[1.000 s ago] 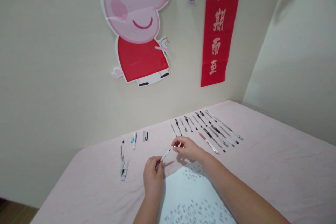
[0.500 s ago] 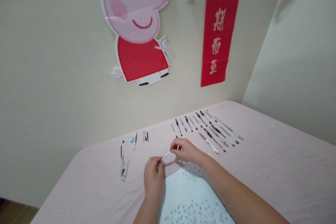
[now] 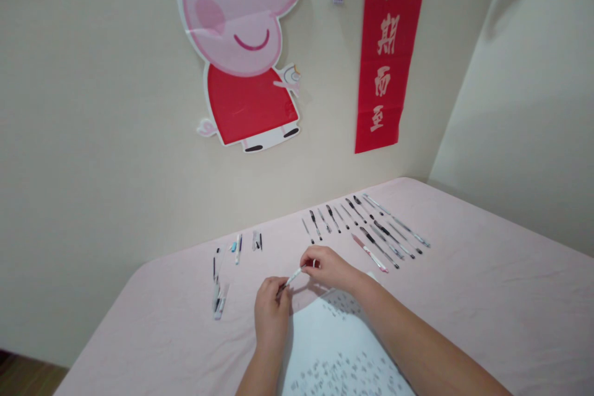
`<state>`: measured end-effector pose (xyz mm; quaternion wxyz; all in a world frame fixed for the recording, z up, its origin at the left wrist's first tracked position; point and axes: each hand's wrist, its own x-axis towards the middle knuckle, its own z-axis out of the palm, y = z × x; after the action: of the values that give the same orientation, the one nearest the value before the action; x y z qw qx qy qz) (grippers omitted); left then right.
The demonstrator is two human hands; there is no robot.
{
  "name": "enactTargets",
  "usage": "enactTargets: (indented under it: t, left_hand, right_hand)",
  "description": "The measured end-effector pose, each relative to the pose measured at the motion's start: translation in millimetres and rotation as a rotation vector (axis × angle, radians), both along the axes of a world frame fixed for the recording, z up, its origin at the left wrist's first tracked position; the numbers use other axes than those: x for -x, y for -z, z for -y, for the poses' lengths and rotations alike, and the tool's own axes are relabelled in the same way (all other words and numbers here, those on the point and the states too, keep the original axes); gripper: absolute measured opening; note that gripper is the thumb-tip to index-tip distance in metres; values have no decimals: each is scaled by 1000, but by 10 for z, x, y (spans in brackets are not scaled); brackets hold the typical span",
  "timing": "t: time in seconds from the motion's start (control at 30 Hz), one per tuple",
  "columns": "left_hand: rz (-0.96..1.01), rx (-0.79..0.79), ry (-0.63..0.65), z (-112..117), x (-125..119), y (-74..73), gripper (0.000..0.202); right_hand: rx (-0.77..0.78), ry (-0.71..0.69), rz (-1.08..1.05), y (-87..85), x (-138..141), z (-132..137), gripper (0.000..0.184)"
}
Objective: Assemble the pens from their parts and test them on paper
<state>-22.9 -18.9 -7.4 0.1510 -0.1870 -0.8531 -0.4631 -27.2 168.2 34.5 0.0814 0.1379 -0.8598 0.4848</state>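
Both my hands hold one white pen (image 3: 293,276) above the pink table (image 3: 487,297). My left hand (image 3: 271,314) is closed round its dark lower end. My right hand (image 3: 327,267) pinches the pen's upper end, fingers pressed together. A white sheet with rows of small dark marks (image 3: 338,349) lies under my forearms.
A row of several pens (image 3: 371,229) lies in a line at the back right of the table. A few pens and caps (image 3: 236,249) lie at the back left, with more (image 3: 219,300) nearer the left edge. A cartoon pig cut-out (image 3: 244,49) and a red banner (image 3: 387,49) hang on the wall.
My right hand has slid a little left and toward my left hand, so less of the pen shows between them. The left hand has barely moved.
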Motion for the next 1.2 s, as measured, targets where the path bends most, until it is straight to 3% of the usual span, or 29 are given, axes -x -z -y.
enactTargets:
  t: [0.27,0.5,0.63,0.73,0.93,1.07,1.2]
  left_hand:
    - [5,19,26,11,-19,-14,14]
    - [17,18,42,-4,-18,-5,15]
    - [10,1,40,-9,-17,-16,14]
    - [2,2,36,-2,-12,-12,14]
    - [5,18,37,4,-7,10,14]
    - [15,16,40,-1,-8,-4,13]
    - [8,15,37,-1,-8,-26,12]
  right_hand:
    - [-121,7,-18,1,-14,-29,4]
    - [-293,37,-52,-35,-39,-22,22]
    - [-241,9,-73,-76,-75,-8,4]
    - [-224,-9,-93,-83,-93,-6,11]
    - [-261,-18,-113,-47,-76,-16,3]
    - [-301,-6,-94,-30,-61,-19,16]
    - [-197,-18,-60,-38,-67,-23,6]
